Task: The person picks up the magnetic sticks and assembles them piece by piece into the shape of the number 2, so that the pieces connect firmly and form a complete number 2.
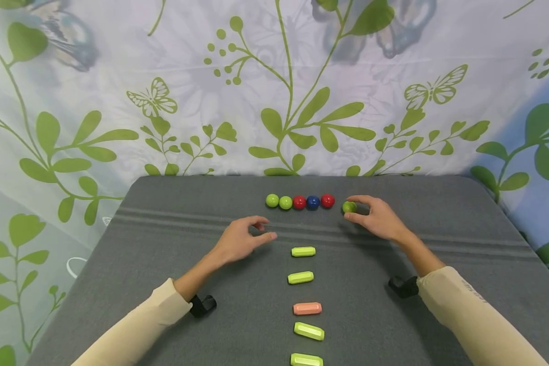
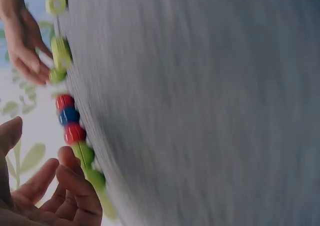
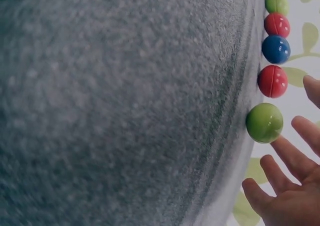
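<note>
My right hand is at a shiny green ball, thumb and a finger on opposite sides of it in the head view. In the right wrist view its fingers are spread, and one fingertip overlaps the edge of the green ball. To the left, a row of balls runs from two green balls through a red ball and a blue ball to another red ball. My left hand hovers below and left of the row, holding nothing, its thumb and fingers apart.
Down the middle of the grey table lies a column of faceted blocks: several yellow-green blocks and one orange block. Behind the table hangs a leaf-patterned cloth. A black strap piece sticks out at the left wrist.
</note>
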A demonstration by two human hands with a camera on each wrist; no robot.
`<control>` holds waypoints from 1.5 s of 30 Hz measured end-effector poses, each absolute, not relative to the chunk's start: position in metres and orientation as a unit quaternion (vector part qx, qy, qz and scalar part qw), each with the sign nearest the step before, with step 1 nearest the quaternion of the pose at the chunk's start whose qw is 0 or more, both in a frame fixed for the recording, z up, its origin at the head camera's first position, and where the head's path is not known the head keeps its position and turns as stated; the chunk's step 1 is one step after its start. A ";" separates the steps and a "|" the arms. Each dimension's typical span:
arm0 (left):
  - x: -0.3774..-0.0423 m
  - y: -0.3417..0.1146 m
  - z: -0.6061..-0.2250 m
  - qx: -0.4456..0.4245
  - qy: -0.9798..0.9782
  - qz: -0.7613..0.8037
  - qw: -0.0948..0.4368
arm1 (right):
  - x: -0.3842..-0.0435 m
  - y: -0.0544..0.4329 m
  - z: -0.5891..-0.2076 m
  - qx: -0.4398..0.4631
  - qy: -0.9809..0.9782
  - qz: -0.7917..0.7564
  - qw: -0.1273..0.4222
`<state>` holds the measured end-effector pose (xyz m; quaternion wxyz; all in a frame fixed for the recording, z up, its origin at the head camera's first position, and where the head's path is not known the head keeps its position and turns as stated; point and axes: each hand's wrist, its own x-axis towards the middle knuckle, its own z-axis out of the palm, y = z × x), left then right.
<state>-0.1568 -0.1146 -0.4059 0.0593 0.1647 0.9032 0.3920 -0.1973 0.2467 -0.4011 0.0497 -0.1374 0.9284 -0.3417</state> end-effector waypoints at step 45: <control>-0.153 -0.058 -0.422 0.231 0.871 0.404 0.156 | -0.198 0.246 -0.413 -0.175 0.931 -0.319 0.008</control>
